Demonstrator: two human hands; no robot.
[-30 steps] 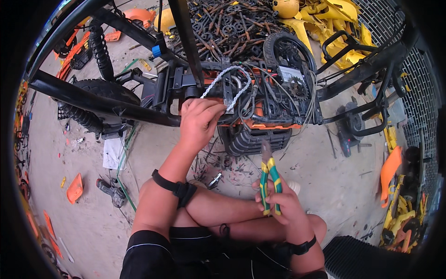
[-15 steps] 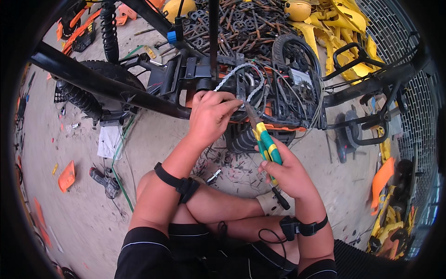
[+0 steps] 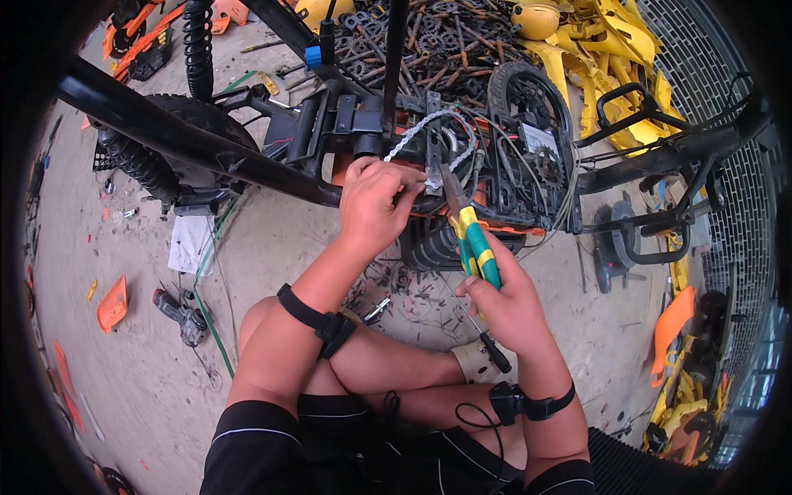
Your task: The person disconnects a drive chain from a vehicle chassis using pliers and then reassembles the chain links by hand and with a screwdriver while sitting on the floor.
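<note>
The head view looks down on a person sitting cross-legged on a sandy floor in front of a stripped-down two-wheeled machine with a black frame. The left hand is up against the middle of the machine, fingers curled and pinching at the wiring bundle, a pale braided cable that loops over the orange housing. The right hand is closed around the green-and-yellow handles of a pair of pliers, whose nose points up and away into the same spot, just right of the left fingertips. A thin screwdriver also sits in the right palm, its black handle pointing back toward the person.

Judging by this, the step in hand is gripping or cutting a wire or fastener at the cable loop: the left hand steadies it while the pliers come in. The next move would call for seating the plier nose squarely on the small part and squeezing without catching neighbouring wires.

What the plier tips actually touch cannot be made out; they are lost among dark cables, and the left fingers hide the part beneath. The rear wheel on the left is partly behind the frame, and the heap of yellow panels far right is cut off by the rim.
</note>
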